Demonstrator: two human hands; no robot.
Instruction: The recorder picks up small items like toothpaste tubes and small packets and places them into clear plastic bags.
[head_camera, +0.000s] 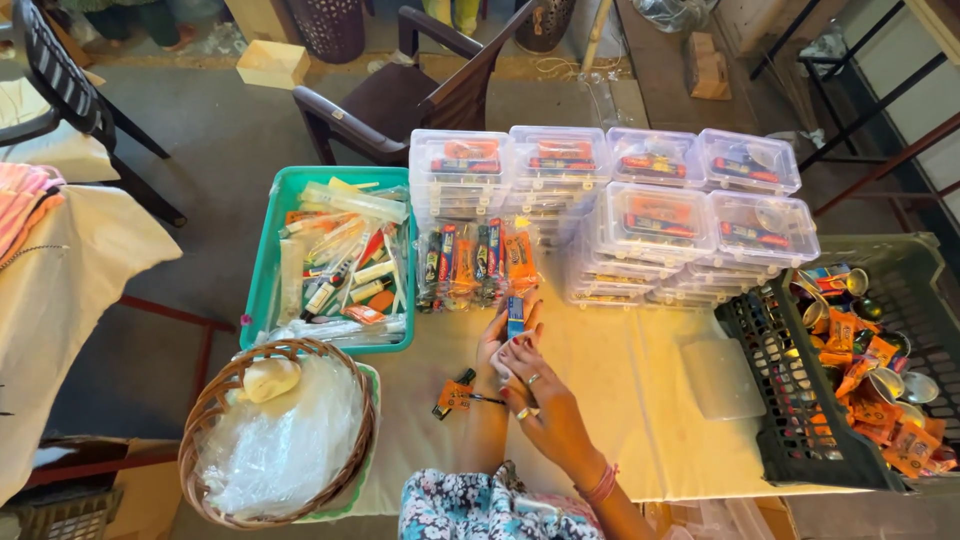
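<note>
Both hands are held together above the cloth-covered table (620, 380): left hand (497, 345) and right hand (540, 395) are closed on a small blue tube (515, 315), upright, projecting above the fingertips.

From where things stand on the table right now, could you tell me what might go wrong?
1. The stacks of clear plastic boxes stand tall and close together; a bump could topple them.
2. The dark crate seems to overhang the table's near edge, so it may tip.
3. The left hand and right hand grip one small blue item; the orange packet lying beside the wrist could be swept off.
</note>
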